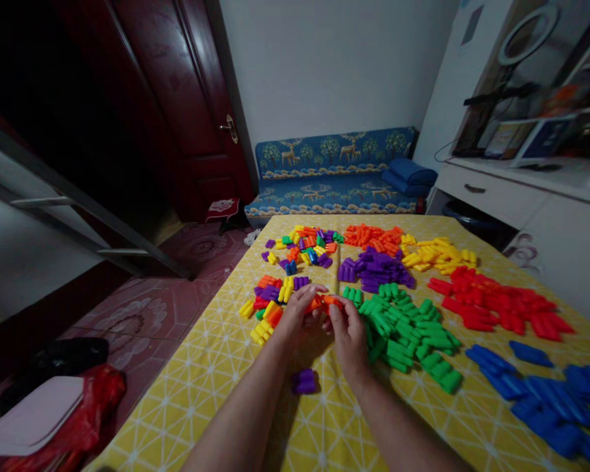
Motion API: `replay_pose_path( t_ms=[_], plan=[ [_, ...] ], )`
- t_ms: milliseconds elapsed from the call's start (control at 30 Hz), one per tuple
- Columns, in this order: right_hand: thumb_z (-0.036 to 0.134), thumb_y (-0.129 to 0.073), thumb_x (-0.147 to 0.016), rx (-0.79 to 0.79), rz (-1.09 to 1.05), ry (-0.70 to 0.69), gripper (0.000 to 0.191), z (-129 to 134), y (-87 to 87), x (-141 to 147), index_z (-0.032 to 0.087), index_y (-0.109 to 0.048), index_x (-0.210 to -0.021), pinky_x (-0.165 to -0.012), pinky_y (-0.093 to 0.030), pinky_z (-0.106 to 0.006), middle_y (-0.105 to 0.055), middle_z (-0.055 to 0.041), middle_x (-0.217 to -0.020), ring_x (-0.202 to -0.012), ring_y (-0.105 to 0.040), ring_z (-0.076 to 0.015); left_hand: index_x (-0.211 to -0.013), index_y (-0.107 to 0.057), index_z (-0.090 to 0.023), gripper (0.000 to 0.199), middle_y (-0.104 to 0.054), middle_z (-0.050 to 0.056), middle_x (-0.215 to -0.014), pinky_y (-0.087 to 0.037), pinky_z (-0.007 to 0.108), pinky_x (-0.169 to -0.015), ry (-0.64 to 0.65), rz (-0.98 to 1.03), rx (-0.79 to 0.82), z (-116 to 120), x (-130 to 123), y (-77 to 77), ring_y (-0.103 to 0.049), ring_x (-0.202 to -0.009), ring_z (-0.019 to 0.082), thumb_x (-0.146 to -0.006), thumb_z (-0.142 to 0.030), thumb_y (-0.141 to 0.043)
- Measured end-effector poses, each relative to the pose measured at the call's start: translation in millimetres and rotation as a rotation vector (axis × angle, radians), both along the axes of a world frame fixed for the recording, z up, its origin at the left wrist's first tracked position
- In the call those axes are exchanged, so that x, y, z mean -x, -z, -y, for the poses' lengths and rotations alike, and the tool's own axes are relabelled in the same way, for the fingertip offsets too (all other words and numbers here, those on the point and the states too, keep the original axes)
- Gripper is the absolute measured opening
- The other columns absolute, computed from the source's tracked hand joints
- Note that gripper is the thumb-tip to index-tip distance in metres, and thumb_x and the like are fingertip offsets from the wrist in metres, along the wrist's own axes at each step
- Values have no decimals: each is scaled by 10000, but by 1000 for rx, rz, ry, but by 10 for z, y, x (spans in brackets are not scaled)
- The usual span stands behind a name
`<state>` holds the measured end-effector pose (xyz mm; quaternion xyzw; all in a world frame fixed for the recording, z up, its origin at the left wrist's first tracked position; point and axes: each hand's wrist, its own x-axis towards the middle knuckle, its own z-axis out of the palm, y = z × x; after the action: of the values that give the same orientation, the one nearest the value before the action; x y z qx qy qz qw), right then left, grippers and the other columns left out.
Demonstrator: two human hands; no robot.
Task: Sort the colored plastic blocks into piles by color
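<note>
Over the middle of the table, my left hand [299, 309] pinches a small orange plastic block [315, 304]. Close beside it, my right hand [347, 328] grips another orange block [331, 300]; whether the two pieces are joined is hard to make out. Below my hands a purple block [305, 381] lies alone on the cloth. Mixed-colour blocks [270, 295] are spread beyond my left hand, with a further mixed cluster [309, 246] behind. A heap of green blocks [406, 328] lies just right of my right hand, and purple blocks [377, 267] are piled behind it.
Orange [373, 237], yellow [437, 254], red [501, 301] and blue blocks [555, 400] form separate piles on the yellow patterned tablecloth [196, 400]. A blue sofa [324, 177] stands past the table, a white cabinet [560, 229] at right, a ladder [103, 216] at left.
</note>
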<state>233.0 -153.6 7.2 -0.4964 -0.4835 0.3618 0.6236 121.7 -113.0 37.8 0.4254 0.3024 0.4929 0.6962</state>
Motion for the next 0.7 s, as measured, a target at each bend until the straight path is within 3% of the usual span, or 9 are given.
replay_pose_path(
  t_ms=[67,133,233,333,533,700],
  plan=[
    [490,-483,-925,-2,-47,38,337,10,-17,-8,188,-578,-1039,-555,-473,-249,-608,13,-653,-568,-563,-143,-1018,-625,-144,397,-470,-70,-533,-183,141,-379,-101,47,17,1,-38,-9,-277,-372,16,-789,-465,-681],
    [475,-497,-921,-23,-79,55,310,23,-46,-12,192,-569,-1025,-561,-467,-246,-567,33,-614,-560,-545,-137,-1070,-625,-150,394,-575,-23,-661,-306,142,-419,-168,123,48,5,-78,-17,-438,-453,38,-780,-406,-700],
    [470,-520,-909,-33,-99,46,301,35,-79,-16,192,-580,-1008,-572,-469,-247,-563,30,-630,-579,-542,-136,-1179,-599,-183,454,-669,55,-937,-458,204,-537,-154,202,87,-7,-121,21,-613,-667,118,-756,-315,-696],
    [474,-538,-897,-13,-104,31,317,26,-64,-21,185,-595,-1013,-572,-472,-251,-577,18,-658,-600,-552,-141,-1235,-580,-199,524,-654,88,-1126,-483,235,-583,-114,192,79,-40,-138,125,-636,-740,139,-721,-230,-674],
    [404,-591,-877,-49,-68,-22,290,45,-21,2,188,-606,-1071,-630,-510,-268,-670,-32,-835,-661,-599,-142,-1228,-596,-222,458,-657,76,-1156,-506,270,-787,-230,-17,-105,-61,-175,287,-647,-899,158,-772,-226,-642],
    [389,-618,-853,-53,-106,17,271,82,-215,-60,190,-616,-1036,-596,-521,-261,-694,-42,-846,-645,-610,-140,-1207,-569,-208,457,-681,68,-1050,-513,296,-850,-369,-214,-281,-62,-227,280,-650,-977,190,-771,-264,-693]
  ],
)
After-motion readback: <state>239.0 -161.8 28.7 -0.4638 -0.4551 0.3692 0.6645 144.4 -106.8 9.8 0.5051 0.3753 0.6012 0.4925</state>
